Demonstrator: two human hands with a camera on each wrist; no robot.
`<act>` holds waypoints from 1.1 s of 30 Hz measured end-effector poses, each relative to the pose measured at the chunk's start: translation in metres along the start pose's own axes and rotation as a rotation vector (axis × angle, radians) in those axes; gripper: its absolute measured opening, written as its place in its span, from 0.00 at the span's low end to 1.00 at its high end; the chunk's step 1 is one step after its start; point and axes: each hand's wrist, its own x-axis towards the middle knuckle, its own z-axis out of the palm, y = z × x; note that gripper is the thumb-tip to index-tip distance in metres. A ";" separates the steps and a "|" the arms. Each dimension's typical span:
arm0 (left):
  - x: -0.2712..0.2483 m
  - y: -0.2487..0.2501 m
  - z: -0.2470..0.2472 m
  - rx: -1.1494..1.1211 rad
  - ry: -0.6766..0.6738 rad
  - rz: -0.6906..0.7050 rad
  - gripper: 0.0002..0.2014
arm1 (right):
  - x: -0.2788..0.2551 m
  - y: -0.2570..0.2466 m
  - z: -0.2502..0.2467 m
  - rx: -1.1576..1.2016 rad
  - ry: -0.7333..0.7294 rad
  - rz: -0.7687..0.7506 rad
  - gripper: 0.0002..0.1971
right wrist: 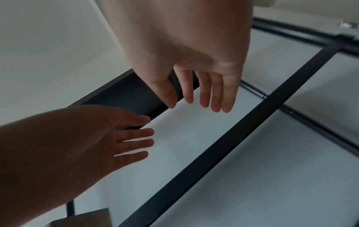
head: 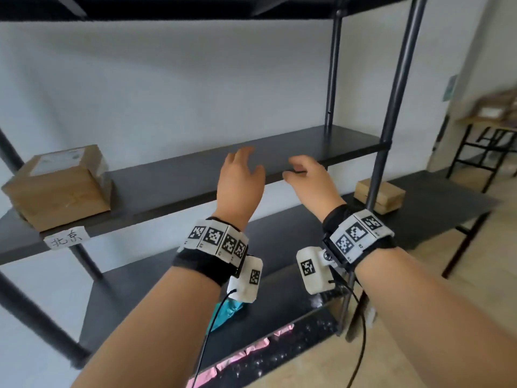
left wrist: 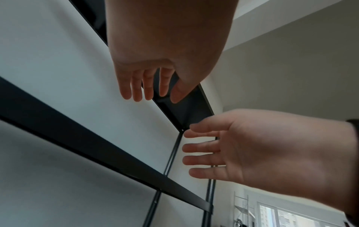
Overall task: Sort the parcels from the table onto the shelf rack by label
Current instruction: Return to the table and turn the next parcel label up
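My left hand (head: 242, 175) and right hand (head: 303, 176) hover side by side at the front edge of the rack's dark middle shelf (head: 321, 147). Both hold nothing, and their fingers are straight and spread. A brown cardboard parcel (head: 57, 189) with a white label on top sits at the left end of that shelf, above a handwritten paper tag (head: 67, 238). A second cardboard parcel (head: 387, 196) lies on the lower shelf, behind the right post. The left wrist view shows the left hand (left wrist: 147, 87) with the right hand (left wrist: 223, 150) beside it. The right wrist view shows the right hand (right wrist: 200, 93) and the left hand (right wrist: 120, 138).
A teal bag (head: 226, 313) lies on the lower shelf (head: 282, 239) under my left wrist, with pink packets (head: 246, 354) along the bottom shelf. Vertical rack posts (head: 391, 113) stand at the right. A wooden table (head: 489, 121) carrying boxes stands far right.
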 end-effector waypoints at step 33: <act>0.070 0.130 0.537 -0.057 -0.580 -0.280 0.19 | 0.180 0.364 -0.329 -0.166 -0.027 0.448 0.24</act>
